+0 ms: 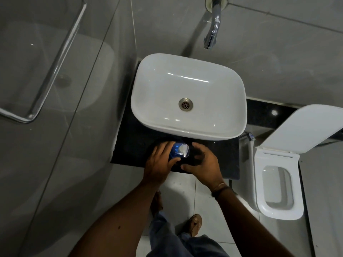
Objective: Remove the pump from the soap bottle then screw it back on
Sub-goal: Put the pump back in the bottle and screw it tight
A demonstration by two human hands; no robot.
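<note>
- The soap bottle (175, 152) stands just below the middle of the frame, on the black counter (133, 145), close against the near rim of the basin; seen from straight above, only its blue shoulder shows, and what is inside it cannot be told
- The pump (182, 149) sits on top of the bottle, a smooth, glossy white or silver head with its tapered spout pointing toward the lower edge of the frame
- The left hand (160, 164) is curled around the bottle's left side, fingers up along the far side and thumb pressed against the blue plastic near the pump
- The right hand (201, 164) is cupped just right of the bottle, fingers bent, thumb tip near the bottle's base; whether it touches the bottle cannot be told, and it grips nothing that shows
- A dark thread band (220, 190) circles the right wrist
- The basin (189, 97), a glossy white rounded rectangle of ceramic, fills the centre of the frame and holds no water; a dull metal drain (185, 104) sits in its floor
- A curved chrome tap (213, 25) comes out of the grey tiled wall at the top centre
- The counter is polished dark stone, speckled, with squared edges
- A white toilet (278, 186) stands at the right edge, its lid raised and its squared bowl open
- A glass panel with a chrome bar handle (55, 62) takes up the upper left
- Pale floor tiles, blue trouser legs and a sandalled foot (194, 225) show at the bottom centre
</note>
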